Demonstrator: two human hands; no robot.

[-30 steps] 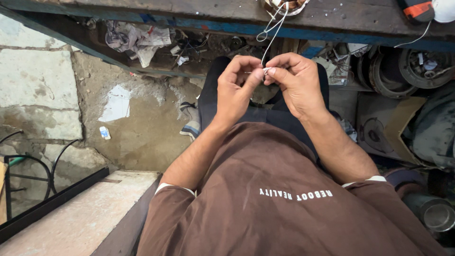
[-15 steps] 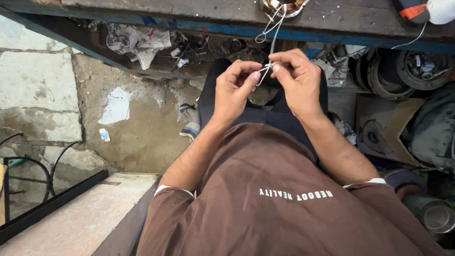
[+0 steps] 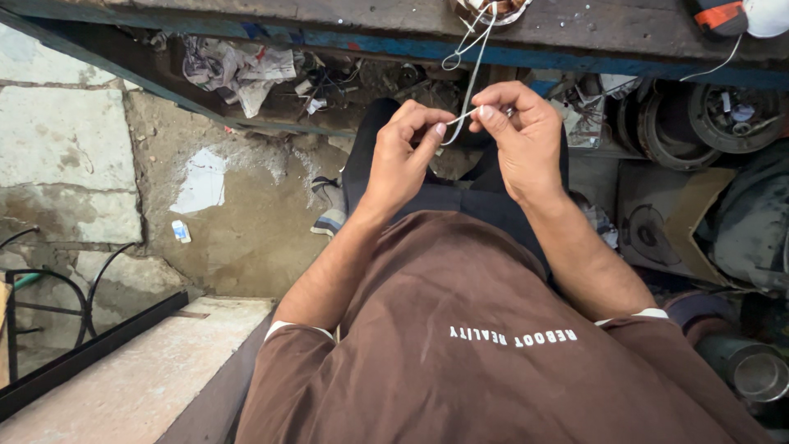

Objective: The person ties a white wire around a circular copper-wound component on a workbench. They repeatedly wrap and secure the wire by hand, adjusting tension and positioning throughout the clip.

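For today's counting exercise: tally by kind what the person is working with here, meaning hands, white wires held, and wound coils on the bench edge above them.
Hands: 2 (left hand, right hand)
White wire pinched between them: 1
Wound coil at the top edge, partly cut off: 1
Total: 4

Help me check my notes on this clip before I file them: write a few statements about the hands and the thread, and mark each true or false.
1. Both hands pinch a thin white thread. True.
2. The left hand rests flat on the bench. False: it is raised, fingers pinched on the thread.
3. The thread runs up to a wound coil on the bench edge. True.
4. The right hand holds pliers. False: only thread is between its fingers.
5. The person wears a brown shirt. True.
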